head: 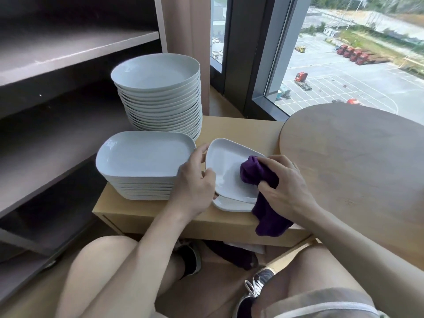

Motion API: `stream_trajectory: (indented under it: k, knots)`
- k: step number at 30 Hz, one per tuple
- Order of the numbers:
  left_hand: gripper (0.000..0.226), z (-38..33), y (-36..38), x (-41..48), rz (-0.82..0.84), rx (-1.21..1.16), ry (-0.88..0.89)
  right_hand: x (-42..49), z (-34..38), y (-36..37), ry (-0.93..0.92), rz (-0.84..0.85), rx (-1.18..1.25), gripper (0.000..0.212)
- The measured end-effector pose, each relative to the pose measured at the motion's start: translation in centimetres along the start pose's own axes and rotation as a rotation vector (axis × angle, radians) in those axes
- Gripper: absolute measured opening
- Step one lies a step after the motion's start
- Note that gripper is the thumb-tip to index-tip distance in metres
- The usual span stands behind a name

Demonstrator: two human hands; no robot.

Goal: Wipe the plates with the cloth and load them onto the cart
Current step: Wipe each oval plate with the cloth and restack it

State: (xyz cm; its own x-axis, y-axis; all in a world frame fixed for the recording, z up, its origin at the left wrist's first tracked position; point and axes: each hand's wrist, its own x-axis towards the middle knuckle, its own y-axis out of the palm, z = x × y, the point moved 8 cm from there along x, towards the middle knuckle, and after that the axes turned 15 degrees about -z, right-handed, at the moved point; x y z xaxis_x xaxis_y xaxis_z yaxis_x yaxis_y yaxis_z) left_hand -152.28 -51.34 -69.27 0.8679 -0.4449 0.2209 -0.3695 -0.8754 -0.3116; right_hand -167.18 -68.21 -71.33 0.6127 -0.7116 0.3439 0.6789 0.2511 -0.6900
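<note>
At the far left stands the cart, its matte grey shelves flat and smooth. Just right of it, on a low pale-wood bench, rises a tall stack of round plates, glossy white with raised rims, and in front of that a lower stack of oblong plates with rounded corners, also glazed white. The left hand lies against the near right corner of the oblong stack and grips the left rim of a small, rounded-triangle plate: thumb and fingers are curled in around that edge, close together. This plate is tilted slightly and sits on a second plate of the same shape, both on the bench. On its right part presses a purple cloth, soft and nubby, bunched into a wad on the glaze with its loose end hanging over the bench's front edge. The right hand clutches the wad from above, fingers curled tight round it. Further right lies a round wooden tabletop, smooth, with faint grain.
</note>
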Motion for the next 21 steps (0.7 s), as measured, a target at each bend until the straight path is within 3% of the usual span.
stream_trajectory:
  k: [4,12,21]
  knots:
    - [0.054,-1.4,-5.3,1.8,-0.204,-0.002,0.072,0.9,-0.1,-0.9,-0.001,-0.076,0.022,0.055]
    - [0.051,0.9,-12.8,3.5,-0.558,0.046,-0.087,1.2,-1.1,-0.4,0.048,-0.057,0.059,0.054]
    - [0.042,3.2,-16.4,3.3,-0.759,0.307,-0.149,0.7,-3.1,0.7,0.063,0.002,-0.05,0.051]
